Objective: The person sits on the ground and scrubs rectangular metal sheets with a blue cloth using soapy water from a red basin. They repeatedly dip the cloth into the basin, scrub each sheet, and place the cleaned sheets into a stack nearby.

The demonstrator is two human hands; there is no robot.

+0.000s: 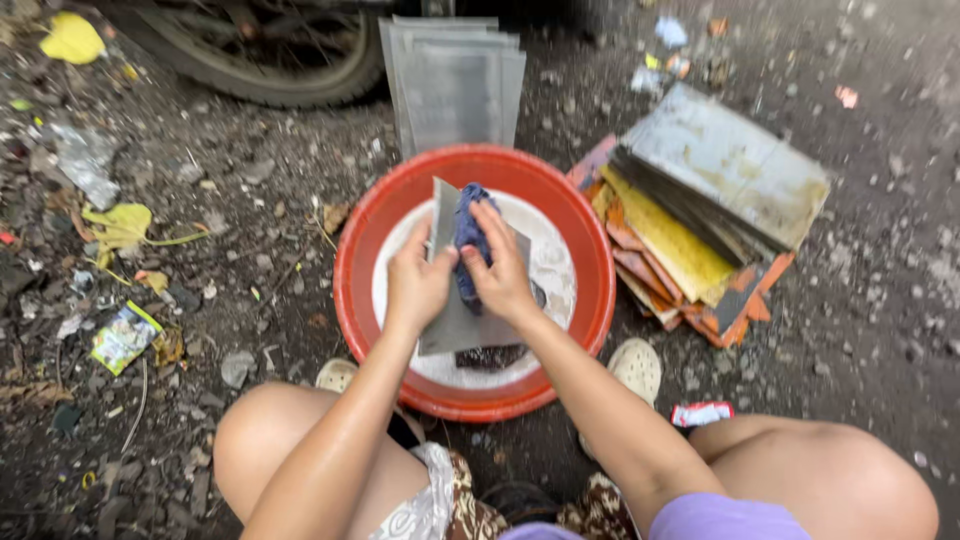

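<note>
Head: plates stack (700,215) rt of basin (360,250)

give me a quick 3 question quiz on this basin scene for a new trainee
1. True or false: the left hand grips the grey metal sheet at its edge.
2. What does the right hand press against the sheet? A) a brush B) a dark blue cloth C) a sponge
3. Fill in: the stack of dirty sheets lies on the ground to the ____ of the red basin, while the cleaner grey sheets stand beyond it.

Key:
1. True
2. B
3. right
</note>
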